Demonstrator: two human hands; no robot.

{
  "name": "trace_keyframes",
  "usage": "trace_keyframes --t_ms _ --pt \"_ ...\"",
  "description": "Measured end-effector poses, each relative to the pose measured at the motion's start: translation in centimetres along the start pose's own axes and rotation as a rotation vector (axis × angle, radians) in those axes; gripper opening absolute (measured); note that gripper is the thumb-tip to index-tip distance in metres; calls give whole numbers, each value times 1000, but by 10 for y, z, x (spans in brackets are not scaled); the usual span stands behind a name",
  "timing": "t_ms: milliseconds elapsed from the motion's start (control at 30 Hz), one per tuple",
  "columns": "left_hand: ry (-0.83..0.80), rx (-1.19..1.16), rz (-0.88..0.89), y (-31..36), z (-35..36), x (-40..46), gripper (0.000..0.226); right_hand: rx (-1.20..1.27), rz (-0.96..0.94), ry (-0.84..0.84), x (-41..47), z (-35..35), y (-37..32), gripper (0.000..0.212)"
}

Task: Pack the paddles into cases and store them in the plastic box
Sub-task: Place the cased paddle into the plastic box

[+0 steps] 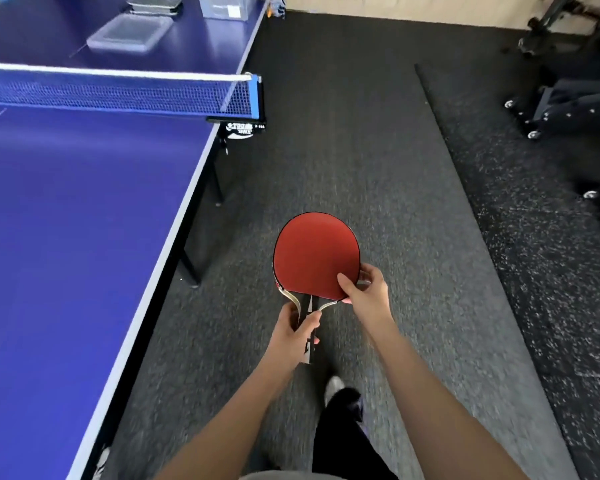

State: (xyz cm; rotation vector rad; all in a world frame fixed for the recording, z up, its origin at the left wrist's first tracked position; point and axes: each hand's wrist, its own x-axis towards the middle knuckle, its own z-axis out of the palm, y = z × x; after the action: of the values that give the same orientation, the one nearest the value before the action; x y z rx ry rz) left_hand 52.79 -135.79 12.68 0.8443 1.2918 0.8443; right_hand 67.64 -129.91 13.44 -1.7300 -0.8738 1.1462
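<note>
Both hands point(293, 332) grip paddle point(316, 254) beside table edge point(174, 230).

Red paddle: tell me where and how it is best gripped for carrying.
Grip the handle, as the left hand does, coming from below the red paddle: the handle is narrow and fits a closed palm. The right hand only pinches the blade's edge.

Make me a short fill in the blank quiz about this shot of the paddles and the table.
1. The left hand grips the paddles by the ____.
2. The top paddle's rubber face is ____.
3. The right hand pinches the blade's ____ edge.
4. The lidded plastic box sits beyond the ____.

Answers: handles; red; right; net
</note>
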Motion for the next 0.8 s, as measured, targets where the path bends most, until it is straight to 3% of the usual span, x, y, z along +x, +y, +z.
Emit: trace_keyframes --t_ms 367,700,800 --pt "144 -104 -2 99 85 173 12 -41 -65 -130 211 -22 -96 52" --pt "218 -160 54 150 70 341 24 -61 -97 -203 375 40 -148 44" --pt "226 -156 57 180 56 406 18 -85 -101 -223 434 70 -181 47"
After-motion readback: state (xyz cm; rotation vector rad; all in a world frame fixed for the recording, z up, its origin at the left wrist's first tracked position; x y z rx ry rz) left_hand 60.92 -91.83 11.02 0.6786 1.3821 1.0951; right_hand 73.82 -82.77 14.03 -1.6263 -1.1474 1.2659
